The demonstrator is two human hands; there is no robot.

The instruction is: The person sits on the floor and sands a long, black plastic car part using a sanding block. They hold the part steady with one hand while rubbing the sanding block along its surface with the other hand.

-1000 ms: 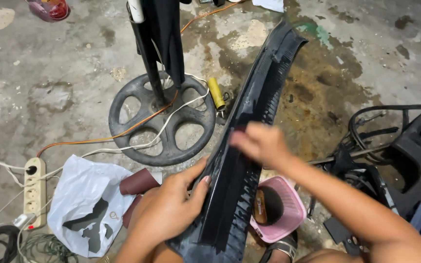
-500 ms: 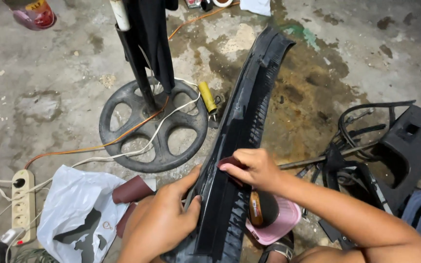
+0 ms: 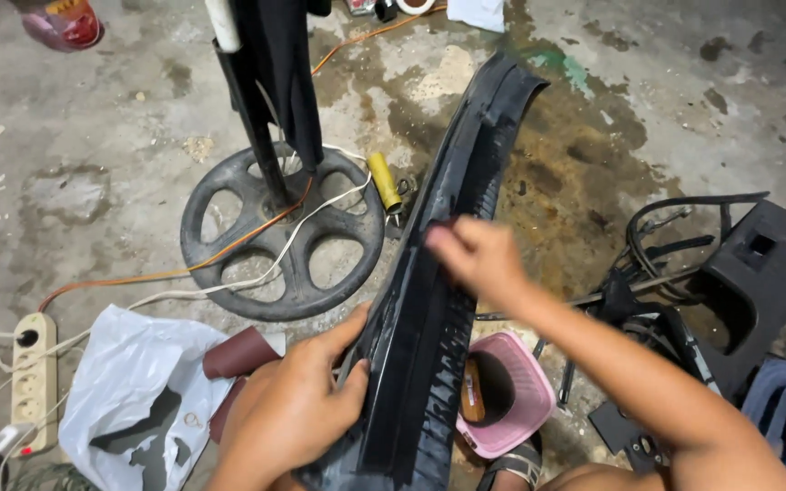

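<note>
Long black ribbed trim panel [image 3: 429, 345] propped at a slant: near end low between both hands, far end [image 3: 502, 86] resting on the stained concrete floor [image 3: 93, 118]
Left hand [image 3: 293, 409] clamped on the panel's left edge near the lower end, thumb over the lip, fingers [image 3: 343, 341] curled round and pinching the edge
Right hand [image 3: 484, 259] flat on the ribbed face about mid-length, fingers pressed together, blurred; whether anything sits under them cannot be told
Rolled reddish-brown sandpaper [image 3: 240, 355] just left of the left hand, on a white plastic bag [image 3: 129, 400]
Pink basket [image 3: 516, 395] just right of the panel's lower part
Risks, as judged:
- far end only resting on wet-looking floor; hard push along the face likely to skid it
- one-edge grip; panel may twist or flex
- round fan base [image 3: 284, 236], orange and white cables [image 3: 229, 273] and power strip [image 3: 34, 382] close by; a slipping panel could snag the cables
</note>
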